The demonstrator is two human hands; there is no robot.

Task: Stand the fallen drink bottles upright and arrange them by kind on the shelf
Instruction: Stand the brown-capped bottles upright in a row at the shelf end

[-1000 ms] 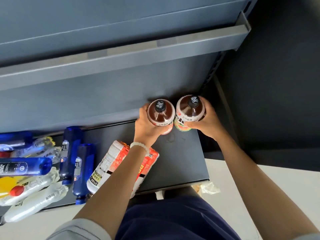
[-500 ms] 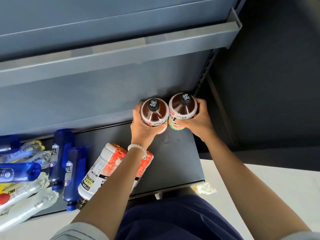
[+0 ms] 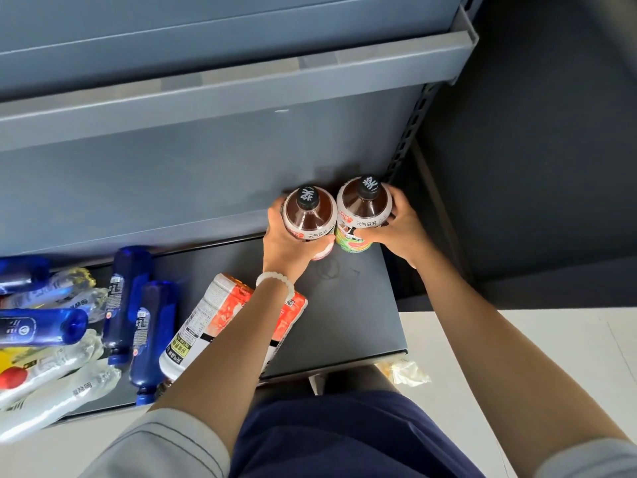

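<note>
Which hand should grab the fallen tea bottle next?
Probably left: the left hand is nearer the fallen tea bottle, which lies under its forearm. The right hand grips an upright bottle farther away.

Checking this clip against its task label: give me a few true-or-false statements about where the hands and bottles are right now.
1. Each hand grips one upright brown-drink bottle. True: the left hand holds the left bottle and the right hand holds the right bottle.
2. The two held bottles stand at the left end of the shelf. False: they stand at the back right corner of the shelf.
3. A large orange-labelled bottle lies on its side under the left forearm. True.
4. All the blue bottles stand upright. False: they lie on their sides.
5. The held bottles have white caps. False: the caps are black.
</note>
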